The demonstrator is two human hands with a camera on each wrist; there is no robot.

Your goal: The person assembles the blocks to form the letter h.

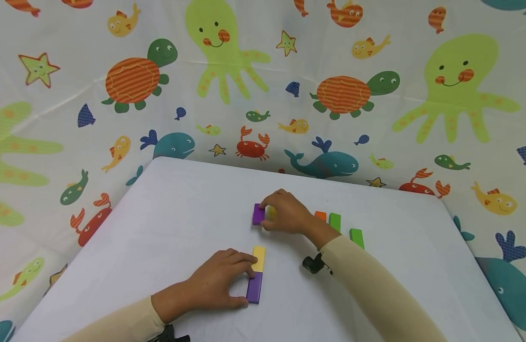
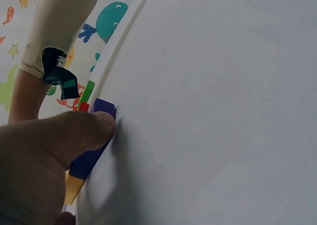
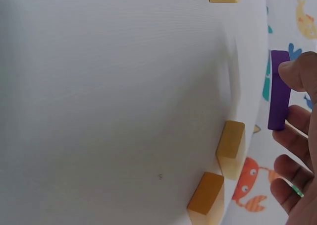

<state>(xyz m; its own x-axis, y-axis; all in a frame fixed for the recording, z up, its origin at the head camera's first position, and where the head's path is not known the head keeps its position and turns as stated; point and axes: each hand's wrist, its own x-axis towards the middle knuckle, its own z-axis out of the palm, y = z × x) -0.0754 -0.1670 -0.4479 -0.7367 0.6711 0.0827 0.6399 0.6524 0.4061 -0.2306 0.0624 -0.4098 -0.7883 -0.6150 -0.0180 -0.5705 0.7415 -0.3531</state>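
Observation:
My right hand (image 1: 286, 213) pinches a purple block (image 1: 258, 214) between thumb and fingers, towards the far side of the white table. In the right wrist view this purple block (image 3: 279, 93) stands out from the tabletop, with the thumb on one face. My left hand (image 1: 218, 282) is nearer the front, its fingertips on a yellow block (image 1: 258, 254) and a second purple block (image 1: 255, 289) lying end to end. The left wrist view shows the thumb pressing against the side of that purple block (image 2: 91, 155).
A yellow block (image 1: 272, 212) shows partly behind the right hand. Right of it stand an orange block (image 1: 320, 215) and two green blocks (image 1: 334, 222), partly covered by the right forearm. A curtain (image 1: 263, 85) printed with sea animals hangs behind the white table (image 1: 194, 204).

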